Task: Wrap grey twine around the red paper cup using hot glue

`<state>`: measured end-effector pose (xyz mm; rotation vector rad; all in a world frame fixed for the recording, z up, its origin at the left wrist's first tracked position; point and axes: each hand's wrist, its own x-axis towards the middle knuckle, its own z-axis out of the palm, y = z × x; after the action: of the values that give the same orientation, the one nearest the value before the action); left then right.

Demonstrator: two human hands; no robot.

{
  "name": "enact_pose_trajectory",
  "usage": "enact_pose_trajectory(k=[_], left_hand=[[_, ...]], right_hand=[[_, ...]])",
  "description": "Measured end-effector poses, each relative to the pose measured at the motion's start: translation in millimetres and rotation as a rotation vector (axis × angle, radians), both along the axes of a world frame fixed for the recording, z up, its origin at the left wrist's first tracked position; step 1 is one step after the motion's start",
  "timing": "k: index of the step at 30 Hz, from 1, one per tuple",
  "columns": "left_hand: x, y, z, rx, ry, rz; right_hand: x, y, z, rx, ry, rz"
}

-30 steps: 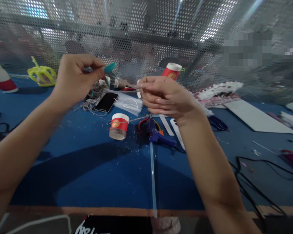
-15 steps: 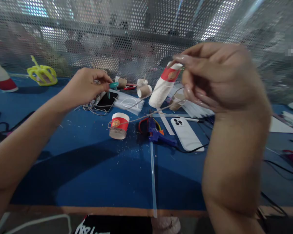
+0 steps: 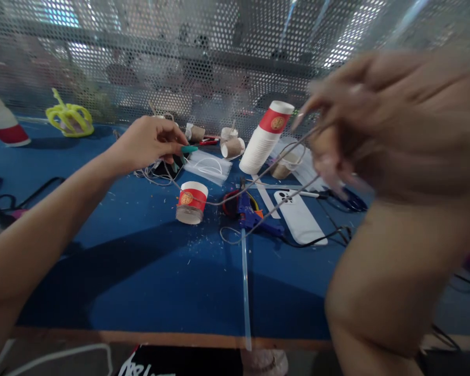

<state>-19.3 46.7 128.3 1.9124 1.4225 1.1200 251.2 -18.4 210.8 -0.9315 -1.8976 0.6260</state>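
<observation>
My left hand (image 3: 159,141) is pinched closed around a thin grey-brown cord (image 3: 235,197), over the left-middle of the table. Teal tips (image 3: 189,149) stick out at its fingers; I cannot tell whether they are nails or a held piece. The cord passes in front of a short red-and-white paper cup (image 3: 192,197), which has cord wound around its lower part. From there it rises to my right hand (image 3: 384,125), blurred and raised at the right, with its fingers closed on the cord. A loose loop hangs over the blue glue gun (image 3: 250,214).
A leaning stack of paper cups (image 3: 264,141) stands behind the glue gun. A white phone (image 3: 300,219) lies to its right, and a clear glue stick (image 3: 246,287) points toward the table edge. A yellow woven piece (image 3: 69,120) sits back left, before a perforated metal screen (image 3: 219,62).
My right hand has moved right and nearer to me, drawing the cord along. The cord now sags between the hands, with a second strand looping low. My left hand has shifted slightly right.
</observation>
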Motion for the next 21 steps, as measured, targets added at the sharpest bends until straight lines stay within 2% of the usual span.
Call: enact_pose_trajectory(k=[4, 6, 10, 12, 14, 16, 21], left_hand=[[1, 1, -1.0, -0.002, 0.045, -0.023], [0, 2, -1.5, 0.000, 0.084, -0.055], [-2, 1, -0.6, 0.002, 0.135, -0.129], [-3, -1, 0.4, -0.009, 0.144, -0.140], [-1, -2, 1.0, -0.018, 0.132, -0.135], [1, -4, 1.1, -0.005, 0.115, -0.141], [3, -6, 1.0, 0.029, 0.174, -0.143]], right_hand=[[-17, 5, -10.3, -0.412, -0.405, 0.266], [-25, 7, -14.2, -0.526, -0.457, 0.393], [-43, 0, -22.3, -0.483, -0.418, 0.671], [-50, -5, -24.3, -0.427, -0.540, 0.729], [-51, -7, -24.9, -0.361, -0.727, 0.701], [-48, -5, -24.7, -0.298, -0.871, 0.589], [-26, 9, -22.6, -0.239, -0.937, 0.277]])
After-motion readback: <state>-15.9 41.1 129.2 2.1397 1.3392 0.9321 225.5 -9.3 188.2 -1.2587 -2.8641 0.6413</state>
